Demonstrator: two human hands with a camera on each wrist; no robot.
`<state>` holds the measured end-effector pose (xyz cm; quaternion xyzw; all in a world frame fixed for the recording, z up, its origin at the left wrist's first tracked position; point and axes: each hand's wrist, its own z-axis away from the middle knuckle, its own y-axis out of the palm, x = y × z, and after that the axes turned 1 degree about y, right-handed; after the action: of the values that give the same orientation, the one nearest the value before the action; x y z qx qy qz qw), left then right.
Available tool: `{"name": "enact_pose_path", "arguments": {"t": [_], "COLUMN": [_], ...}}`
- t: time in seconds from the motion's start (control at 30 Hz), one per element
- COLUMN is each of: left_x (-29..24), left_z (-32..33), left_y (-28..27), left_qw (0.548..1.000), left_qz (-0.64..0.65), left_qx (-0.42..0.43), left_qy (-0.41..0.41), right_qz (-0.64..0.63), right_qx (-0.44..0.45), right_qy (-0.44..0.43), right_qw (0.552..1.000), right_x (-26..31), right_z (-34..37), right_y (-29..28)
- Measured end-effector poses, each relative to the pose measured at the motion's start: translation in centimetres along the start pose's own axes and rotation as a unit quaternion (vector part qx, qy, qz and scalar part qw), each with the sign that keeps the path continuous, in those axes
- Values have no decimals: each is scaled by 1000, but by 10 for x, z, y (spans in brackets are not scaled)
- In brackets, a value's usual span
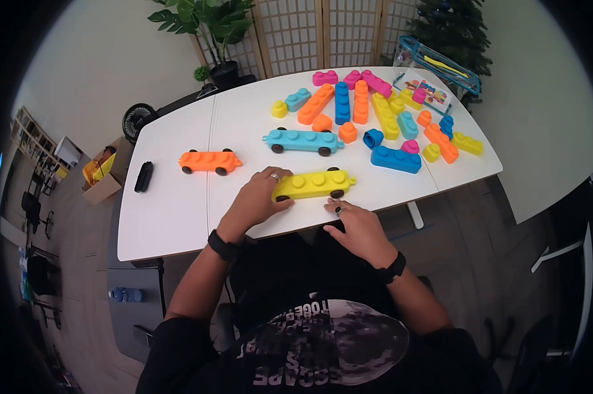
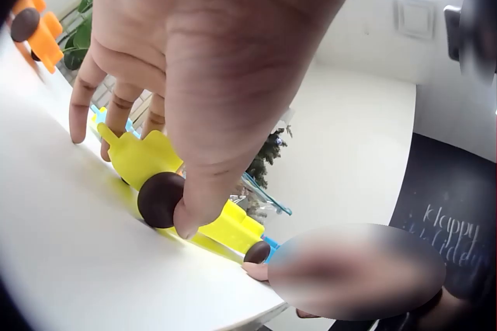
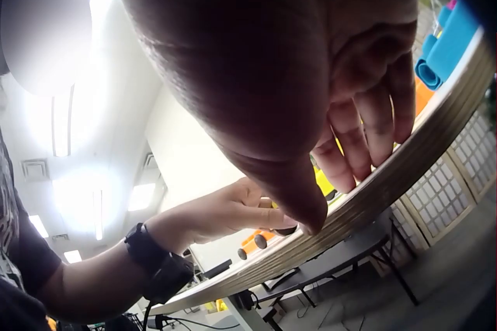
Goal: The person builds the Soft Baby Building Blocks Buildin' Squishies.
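A yellow wheeled base (image 1: 314,186) with round studs and dark wheels stands near the table's front edge. My left hand (image 1: 250,202) grips its left end; in the left wrist view the thumb of that hand (image 2: 210,75) lies against a dark wheel (image 2: 161,200), with the fingers on the far side of the yellow base (image 2: 145,159). My right hand (image 1: 363,233) rests its fingertips on the table edge, just in front of the base's right end. In the right wrist view the fingers of that hand (image 3: 295,75) are extended and hold nothing.
A light blue wheeled base (image 1: 301,141) stands behind the yellow one, an orange one (image 1: 208,161) to the left. Loose blocks, including a blue one (image 1: 395,159), cover the table's right and back. A black object (image 1: 144,177) lies at the table's left (image 1: 162,223).
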<state>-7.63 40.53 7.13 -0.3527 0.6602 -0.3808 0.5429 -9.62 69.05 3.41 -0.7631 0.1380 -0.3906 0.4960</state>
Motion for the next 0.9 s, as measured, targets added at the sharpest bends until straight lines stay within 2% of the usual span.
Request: {"name": "enact_pose_path", "arguments": {"t": [0.07,0.3,0.4,0.47,0.5,0.53,0.6,0.73,0.9], "left_x": [-7,6,20,30,32,31,27,31,33], "left_z": [12,36,43,48,51,54,57,59,60], "left_y": [-4,-4,1,6,10,13,17,30,33], "left_qw": [1000,998,998,997,996,993,981,975,970], "left_qz": [6,53,55,65,71,103,164,163,137], "left_qx": [9,-28,-31,-50,-57,-63,-75,-146,-195], "left_qy": [-28,-24,-20,0,8,-18,-68,-48,-39], "right_qz": [6,-17,-31,46,44,44,53,64,23], "right_qx": [-3,-14,46,-17,-34,-51,-44,-1,24], "right_qy": [-2,-25,39,54,64,73,60,102,70], "right_qw": [1000,999,998,997,996,995,996,993,997], "right_x": [-1,-4,2,-20,-29,-37,-52,-45,-60], "right_z": [0,-1,-4,0,2,2,1,-6,-14], "right_y": [1,-3,-36,-34,-34,-35,-32,-45,-55]}}
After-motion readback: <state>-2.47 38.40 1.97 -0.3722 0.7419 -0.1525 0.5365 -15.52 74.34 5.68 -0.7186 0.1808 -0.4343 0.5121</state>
